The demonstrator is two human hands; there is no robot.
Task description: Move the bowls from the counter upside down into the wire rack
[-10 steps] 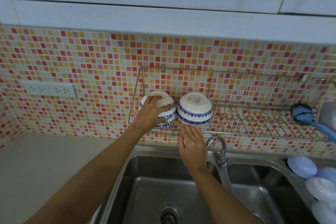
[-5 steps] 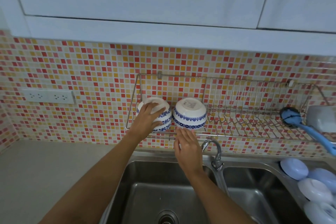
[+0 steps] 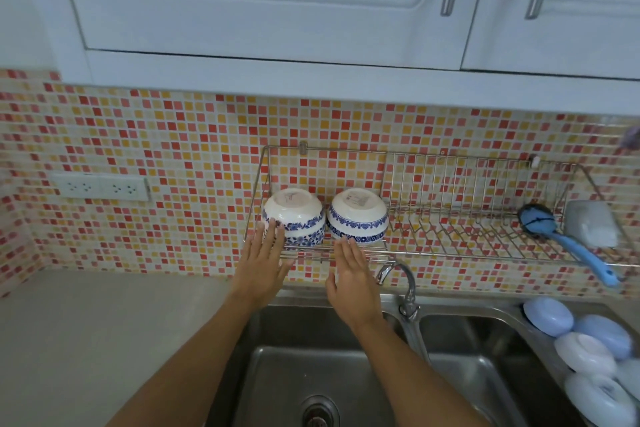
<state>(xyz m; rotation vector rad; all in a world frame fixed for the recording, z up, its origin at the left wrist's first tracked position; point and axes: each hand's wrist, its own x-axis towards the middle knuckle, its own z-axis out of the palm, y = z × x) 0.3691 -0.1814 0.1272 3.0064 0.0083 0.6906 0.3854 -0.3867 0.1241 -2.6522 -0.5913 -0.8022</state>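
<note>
Left hand has slid off the left bowl; both hands flat, empty.
Glazed, fragile, slippery: grip by rim.

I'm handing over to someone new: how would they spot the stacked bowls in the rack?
Find the wire rack on the tiled wall above the sink. At its left end two blue-patterned white bowls sit upside down. The stacked bowls are the leftmost, by the left hand; a second patterned rim shows beneath, unlike the single bowl beside them.
</note>
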